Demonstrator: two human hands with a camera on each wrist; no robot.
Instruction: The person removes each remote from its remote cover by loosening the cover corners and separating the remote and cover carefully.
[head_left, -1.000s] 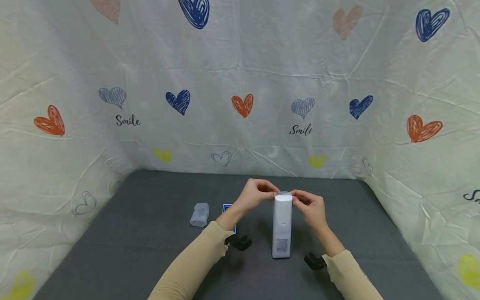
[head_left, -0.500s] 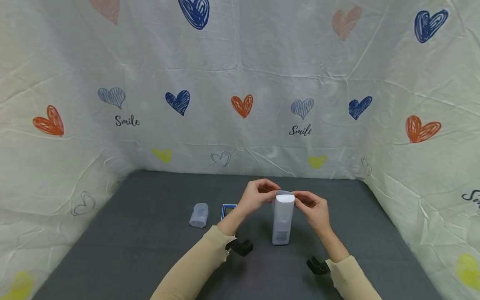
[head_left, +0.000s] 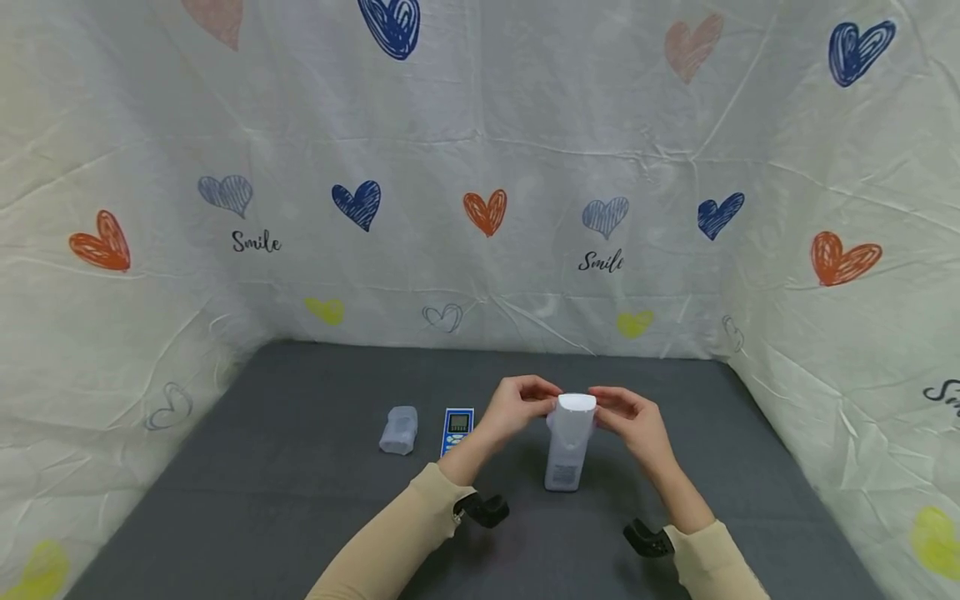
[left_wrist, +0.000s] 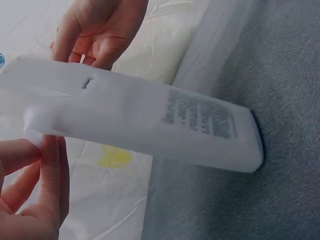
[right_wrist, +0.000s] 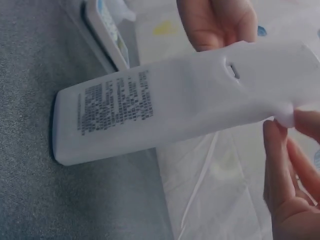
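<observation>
My left hand [head_left: 517, 407] and right hand [head_left: 628, 421] both pinch the top edge of a thin clear sleeve [head_left: 570, 417] drawn partway over a white remote [head_left: 567, 450]. The remote stands between my hands, its bottom end resting on the grey desk [head_left: 300, 467] and leaning slightly. With only that narrow end touching down, I think a lopsided tug could tip it or slide it out from under the sleeve, and the thin film may bunch or tear. Left of my left hand lie a blue-fronted remote [head_left: 457, 428] and, further left, a crumpled clear sleeve [head_left: 398, 430].
</observation>
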